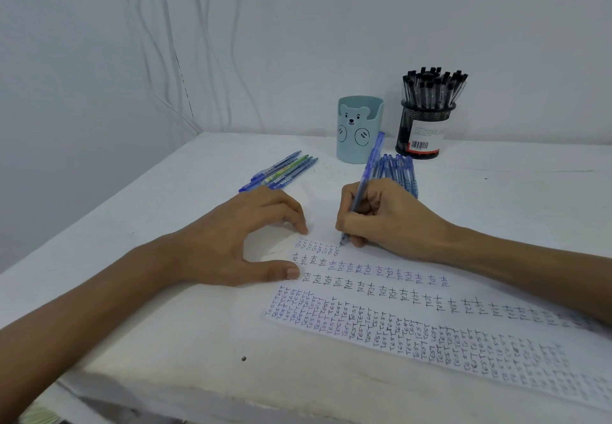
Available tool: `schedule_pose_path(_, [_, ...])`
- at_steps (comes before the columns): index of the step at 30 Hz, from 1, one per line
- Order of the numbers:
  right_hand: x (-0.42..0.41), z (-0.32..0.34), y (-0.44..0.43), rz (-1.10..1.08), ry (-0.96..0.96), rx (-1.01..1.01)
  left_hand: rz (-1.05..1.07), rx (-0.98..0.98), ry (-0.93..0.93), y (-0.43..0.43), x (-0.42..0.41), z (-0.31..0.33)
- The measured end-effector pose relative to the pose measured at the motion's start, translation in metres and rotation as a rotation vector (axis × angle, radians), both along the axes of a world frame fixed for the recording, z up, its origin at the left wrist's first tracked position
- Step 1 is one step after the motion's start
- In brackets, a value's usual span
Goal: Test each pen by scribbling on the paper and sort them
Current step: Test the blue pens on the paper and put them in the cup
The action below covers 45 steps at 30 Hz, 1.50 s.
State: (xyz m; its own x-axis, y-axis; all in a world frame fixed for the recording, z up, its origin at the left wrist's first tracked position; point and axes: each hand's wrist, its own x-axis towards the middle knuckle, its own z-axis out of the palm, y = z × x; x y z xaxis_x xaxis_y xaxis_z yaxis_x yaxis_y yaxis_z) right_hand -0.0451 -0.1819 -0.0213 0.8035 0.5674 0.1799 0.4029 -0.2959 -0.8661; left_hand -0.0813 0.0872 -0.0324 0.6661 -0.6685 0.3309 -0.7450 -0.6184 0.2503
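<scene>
- The paper (381,294) lies on the bench (165,341).
- A cup (359,128) stands behind the paper; a mesh holder (422,132), with stored pens (433,87) in it, stands further right.
- A row of pens (400,172) lies between paper and holder.
- Loose pens (281,170) lie behind the paper's left end.
- The left hand (238,234) rests on that end; the right hand (381,221) sets a pen (367,172) on the paper.

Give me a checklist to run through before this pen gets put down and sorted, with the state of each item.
1. Pen gripped in the right hand, tip on the paper: ok.
2. Left hand pressing the paper flat: ok.
3. Fresh mark from this pen readable: cannot tell, the tip sits at the end of a written row.
4. Pens on the left lying free to reach: ok.
5. Blue pens behind the right hand in full view: not ok, partly hidden.
6. Room inside the bear cup: cannot tell.
</scene>
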Motion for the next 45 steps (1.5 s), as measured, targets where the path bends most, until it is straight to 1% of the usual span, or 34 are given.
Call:
schedule_pose_path(3, [0.002, 0.003, 0.001, -0.094, 0.162, 0.137, -0.003, -0.002, 0.001, 0.000, 0.000, 0.000])
schedule_pose_path(6, [0.004, 0.007, 0.003, -0.111, 0.276, 0.221, -0.003, -0.001, 0.000, 0.000, -0.001, 0.000])
schedule_pose_path(8, [0.006, 0.008, 0.004, -0.123, 0.374, 0.313, 0.002, 0.002, 0.001, 0.001, -0.001, 0.000])
schedule_pose_path(10, [0.009, 0.006, 0.002, -0.129, 0.380, 0.349, 0.003, 0.001, 0.004, 0.000, -0.001, 0.000])
schedule_pose_path(12, [0.009, 0.004, 0.000, -0.106, 0.317, 0.296, -0.004, -0.003, 0.000, 0.000, 0.000, 0.000])
schedule_pose_path(14, [0.009, 0.003, -0.001, -0.079, 0.286, 0.310, -0.006, -0.003, 0.001, 0.000, 0.000, 0.000])
schedule_pose_path(17, [0.007, 0.007, 0.001, -0.089, 0.349, 0.415, -0.007, -0.006, 0.007, 0.000, 0.000, 0.001])
schedule_pose_path(20, [0.007, 0.010, 0.003, -0.125, 0.450, 0.473, -0.007, -0.004, 0.004, 0.001, 0.000, 0.000])
schedule_pose_path(25, [0.007, 0.013, 0.000, -0.107, 0.484, 0.516, -0.012, -0.005, -0.005, 0.000, 0.000, 0.000])
schedule_pose_path(28, [0.011, 0.013, -0.001, -0.140, 0.498, 0.525, -0.014, -0.009, -0.008, 0.001, 0.000, 0.000])
schedule_pose_path(33, [0.025, 0.025, -0.002, -0.251, 0.451, 0.455, -0.020, -0.016, -0.011, 0.001, -0.001, 0.000])
schedule_pose_path(34, [0.032, 0.031, -0.006, -0.283, 0.403, 0.405, -0.020, -0.016, -0.010, 0.001, 0.000, -0.001])
schedule_pose_path(35, [0.041, 0.037, -0.011, -0.314, 0.322, 0.305, -0.022, -0.017, -0.009, 0.001, 0.000, -0.001])
schedule_pose_path(38, [0.068, 0.047, -0.029, -0.386, 0.005, -0.126, -0.026, -0.021, -0.009, 0.001, 0.000, -0.001])
schedule_pose_path(40, [0.083, 0.047, -0.037, -0.429, -0.094, -0.334, -0.027, -0.022, -0.009, 0.001, 0.000, -0.001])
schedule_pose_path(42, [0.097, 0.043, -0.041, -0.474, -0.171, -0.485, -0.028, -0.024, -0.010, 0.000, 0.000, -0.001])
schedule_pose_path(45, [0.113, 0.039, -0.041, -0.578, -0.286, -0.602, -0.024, -0.023, -0.009, 0.000, 0.000, -0.001])
